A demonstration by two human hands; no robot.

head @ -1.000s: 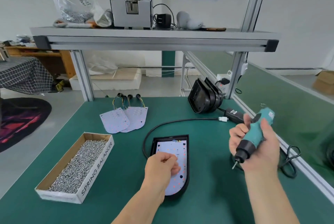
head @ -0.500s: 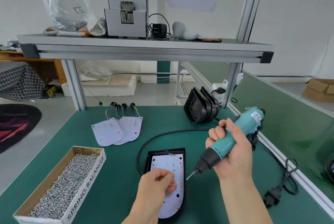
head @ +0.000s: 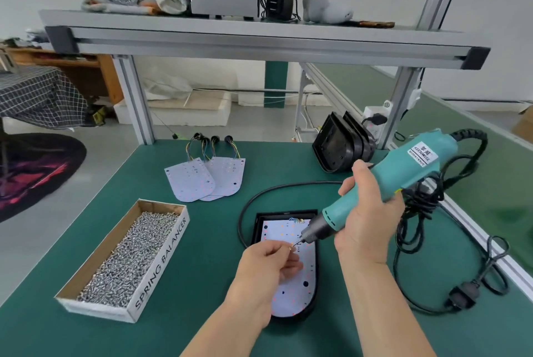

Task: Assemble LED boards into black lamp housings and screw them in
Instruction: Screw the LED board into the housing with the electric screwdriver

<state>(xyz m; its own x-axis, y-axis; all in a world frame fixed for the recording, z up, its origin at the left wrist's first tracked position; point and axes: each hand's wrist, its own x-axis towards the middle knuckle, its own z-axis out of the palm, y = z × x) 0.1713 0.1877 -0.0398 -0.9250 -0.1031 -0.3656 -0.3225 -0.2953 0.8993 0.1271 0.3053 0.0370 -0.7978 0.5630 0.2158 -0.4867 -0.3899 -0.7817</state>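
I look down on a green counter (head: 207, 241). Near its middle lies the black lamp housing (head: 257, 229), a shallow tray lying flat, squared off at its far end and rounded at its near end. A white LED board (head: 301, 284) of the same outline sits inside it, dotted with small red and black marks. Thin coloured wires are bunched at the board's far edge. The housing's black rim shows around the board.

The left hand (head: 268, 267) is above the middle of the housing. Its fingers are curled, and thumb and forefinger pinch a small screw (head: 291, 247). The right hand (head: 366, 221), just right of the housing, has all fingers wrapped round a teal electric screwdriver (head: 403, 177). The tool tilts down and to the left, and its bit tip meets the screw above the board.

The screwdriver's black cord (head: 403, 241) lies in loops to the right of the housing. A second black cable (head: 245, 209) curves round the housing's far left corner.

To the left of the housing stands an open cardboard box (head: 161, 264) marked SPRING BALANCER, heaped with silver screws (head: 129, 250). Beyond the housing to the left, spare LED boards (head: 202, 180) lie overlapped, their wires pointing away. Beyond it to the right, more black housings (head: 337, 149) stand on edge, nested together.
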